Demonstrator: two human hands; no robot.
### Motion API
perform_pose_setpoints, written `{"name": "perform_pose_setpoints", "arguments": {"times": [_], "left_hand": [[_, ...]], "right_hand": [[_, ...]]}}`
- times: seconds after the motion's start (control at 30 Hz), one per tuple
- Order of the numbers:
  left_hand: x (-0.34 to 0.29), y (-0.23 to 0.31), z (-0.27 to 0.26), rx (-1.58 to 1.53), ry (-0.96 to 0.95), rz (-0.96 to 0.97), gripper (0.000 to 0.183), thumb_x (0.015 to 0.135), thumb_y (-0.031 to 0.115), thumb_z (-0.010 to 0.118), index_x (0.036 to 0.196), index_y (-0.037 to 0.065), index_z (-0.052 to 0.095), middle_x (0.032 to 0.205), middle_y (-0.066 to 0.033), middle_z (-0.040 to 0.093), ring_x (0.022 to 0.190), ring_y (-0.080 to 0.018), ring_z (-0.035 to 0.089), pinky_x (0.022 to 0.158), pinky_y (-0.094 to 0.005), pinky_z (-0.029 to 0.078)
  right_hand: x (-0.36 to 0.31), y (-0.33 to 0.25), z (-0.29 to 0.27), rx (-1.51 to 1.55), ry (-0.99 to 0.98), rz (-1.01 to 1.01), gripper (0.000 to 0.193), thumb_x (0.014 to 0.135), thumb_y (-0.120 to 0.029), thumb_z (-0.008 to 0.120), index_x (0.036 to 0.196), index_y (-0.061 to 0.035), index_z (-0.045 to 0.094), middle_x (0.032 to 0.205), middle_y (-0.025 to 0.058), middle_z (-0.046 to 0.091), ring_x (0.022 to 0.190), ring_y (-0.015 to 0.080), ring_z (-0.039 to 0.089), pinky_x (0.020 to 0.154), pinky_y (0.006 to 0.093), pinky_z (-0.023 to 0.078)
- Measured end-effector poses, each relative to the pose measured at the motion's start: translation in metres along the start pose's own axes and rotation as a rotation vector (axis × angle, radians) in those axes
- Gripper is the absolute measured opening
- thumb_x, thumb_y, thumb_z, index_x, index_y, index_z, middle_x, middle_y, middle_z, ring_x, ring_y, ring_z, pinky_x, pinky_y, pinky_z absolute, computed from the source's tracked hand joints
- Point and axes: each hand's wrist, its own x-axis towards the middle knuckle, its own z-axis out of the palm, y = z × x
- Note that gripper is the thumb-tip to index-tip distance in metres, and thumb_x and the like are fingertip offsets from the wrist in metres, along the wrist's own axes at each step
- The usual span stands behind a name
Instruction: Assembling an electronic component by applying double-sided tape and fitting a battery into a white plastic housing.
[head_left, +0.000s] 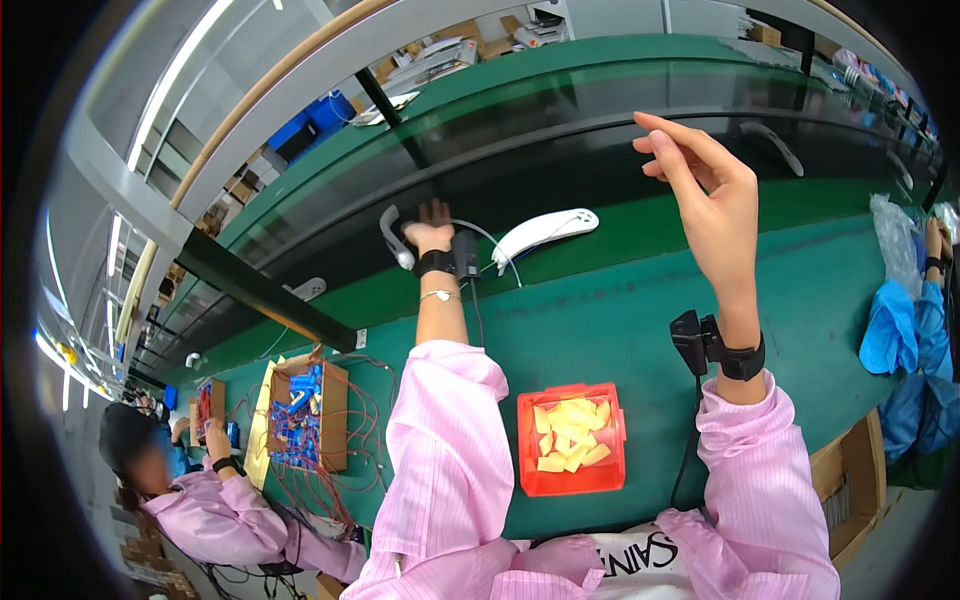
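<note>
My left hand [430,230] reaches out over the dark conveyor belt, its fingers spread and slightly blurred. Just left of it is a curved grey-white plastic piece [394,238]; whether they touch I cannot tell. To its right, a long white curved plastic shell [546,236] with small holes lies at the belt's near edge, a thin cable beside it. My right hand [705,185] is raised above the bench, fingers loosely bent, thumb near the index finger, with nothing visible in it. Black straps and small black boxes are on both wrists. Below, between my forearms, a red tray [524,478] holds several pale-yellow pieces.
On the green bench [640,330], a cardboard box [334,420] of blue wired parts stands at left, near a co-worker in pink [215,520]. More curved pieces [772,148] lie along the belt. A dark green post [270,290] slants at left. Blue-sleeved arms and plastic bags [895,240] are at right.
</note>
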Motion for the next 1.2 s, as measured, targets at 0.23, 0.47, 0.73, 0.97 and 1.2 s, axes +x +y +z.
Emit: {"name": "perform_pose_setpoints", "arguments": {"times": [0.23, 0.47, 0.73, 0.97, 1.2], "left_hand": [[-0.102, -0.063, 0.053, 0.534, -0.684, -0.429, 0.093, 0.096, 0.056, 0.044, 0.154, 0.008, -0.009, 0.162, -0.0188, -0.003, 0.151, -0.0307, -0.003, 0.119, -0.0500, -0.001], [-0.136, -0.116, 0.042, 2.324, -1.153, 0.149, 0.083, 0.076, 0.063, 0.068, 0.126, -0.003, 0.058, 0.122, -0.0275, 0.060, 0.115, -0.0398, 0.057, 0.099, -0.0411, 0.044], [-0.245, -0.012, 0.040, 2.072, -1.058, 0.350, 0.035, 0.085, 0.027, 0.069, 0.099, 0.003, 0.050, 0.072, -0.0163, 0.067, 0.060, -0.0288, 0.068, 0.065, -0.0409, 0.052], [-0.322, 0.101, -0.071, 2.204, -0.695, 0.609, 0.029, 0.091, 0.011, 0.058, 0.115, 0.004, 0.043, 0.074, -0.0245, 0.064, 0.072, -0.0457, 0.064, 0.061, -0.0544, 0.048], [-0.388, 0.133, -0.116, 2.060, -0.660, 0.182, 0.039, 0.095, 0.019, 0.056, 0.128, 0.002, 0.044, 0.098, -0.0290, 0.064, 0.085, -0.0450, 0.064, 0.073, -0.0517, 0.051]], "right_hand": [[-0.005, 0.008, 0.008, 0.004, -0.029, 0.028, 0.022, 0.094, -0.017, 0.063, 0.112, -0.0060, 0.072, 0.088, 0.0068, 0.072, 0.074, 0.0109, 0.065, 0.066, 0.0229, 0.049], [-0.001, 0.003, 0.001, -0.002, -0.025, 0.029, 0.022, 0.095, -0.017, 0.063, 0.111, -0.0065, 0.073, 0.086, 0.0066, 0.072, 0.071, 0.0099, 0.065, 0.065, 0.0222, 0.049], [-0.003, 0.000, 0.000, 0.020, -0.090, 0.038, 0.023, 0.096, -0.014, 0.061, 0.113, -0.0013, 0.071, 0.085, 0.0062, 0.070, 0.076, 0.0083, 0.063, 0.069, 0.0215, 0.050], [-0.006, 0.010, 0.006, -0.076, -0.215, 0.056, 0.025, 0.098, -0.015, 0.060, 0.118, -0.0033, 0.069, 0.088, 0.0044, 0.069, 0.077, 0.0062, 0.060, 0.072, 0.0198, 0.048], [-0.012, 0.021, 0.019, -0.179, -0.287, 0.049, 0.027, 0.099, -0.018, 0.059, 0.120, -0.0049, 0.069, 0.087, 0.0025, 0.067, 0.079, 0.0062, 0.059, 0.073, 0.0201, 0.048]]}}
